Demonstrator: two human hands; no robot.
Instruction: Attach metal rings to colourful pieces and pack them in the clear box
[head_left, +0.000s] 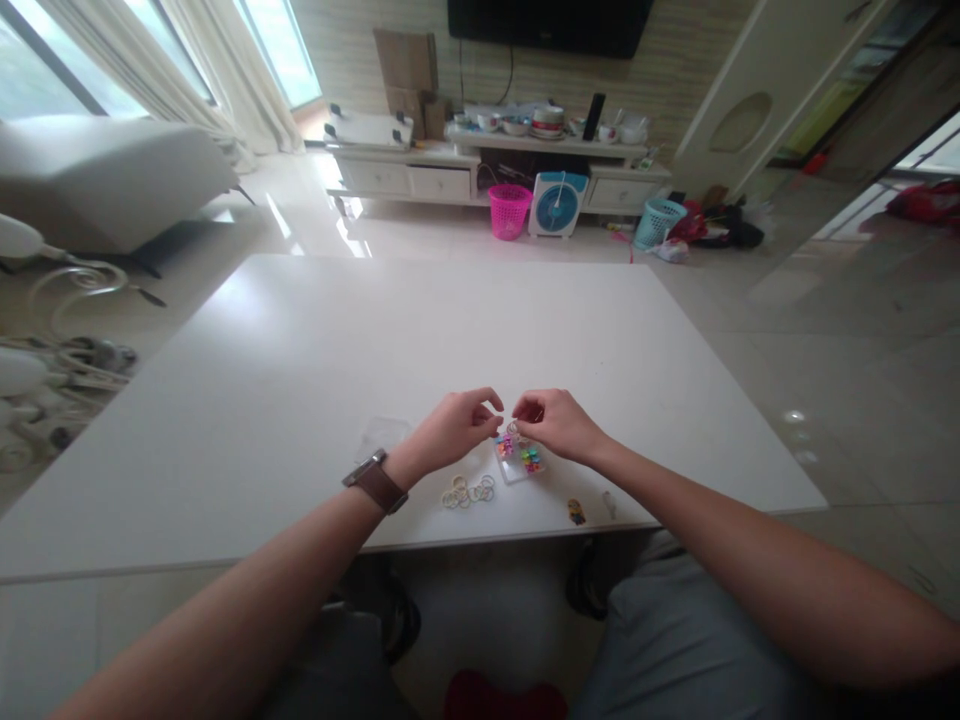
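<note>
Over the small clear plastic box near the table's front edge, both hands come close together. My right hand is closed in a pinch, with a small pale ring at its fingertips. My left hand curves at the box's left side, thumb and forefinger apart, and I see nothing between them. Small colourful pieces fill parts of the box; their exact kind is too small to make out. Several loose pale rings lie on the table in front of the box.
On the white table, a clear lid-like piece lies partly behind my left wrist. A yellow cartoon figure and a small pale item rest by the front edge. Beyond stand a pink basket and a blue fan.
</note>
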